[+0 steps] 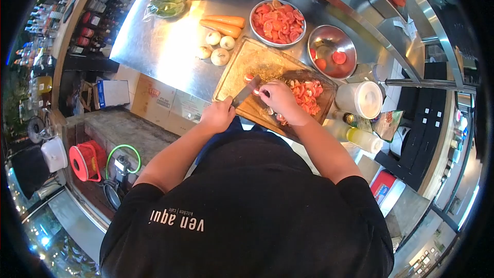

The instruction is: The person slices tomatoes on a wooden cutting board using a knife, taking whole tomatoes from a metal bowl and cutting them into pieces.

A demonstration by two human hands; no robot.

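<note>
Bottle-lined shelves (49,20) curve along the left side of my feed, and a stainless-steel desk (139,41) spreads out ahead. From my remote seat I see a wooden cutting board (232,69) lying at an angle near the desk's close edge. Both hands are working over it. I have the left hand (217,116) closed around the handle of a knife (246,91), whose blade slants up and to the right across the board. My right hand (280,99) has its fingertips pinched together on a small tomato piece (256,92) just beside the blade; the palm faces down, so I can't make out every finger. One more tomato chunk (249,77) sits by the blade's tip. Chopped tomatoes (307,95) are heaped on the right part of the board. Beyond it I count a heaped bowl (251,22) of cut tomatoes, a metal bowl (335,33) with a few tomatoes, carrots (221,28) and onions (220,56).
</note>
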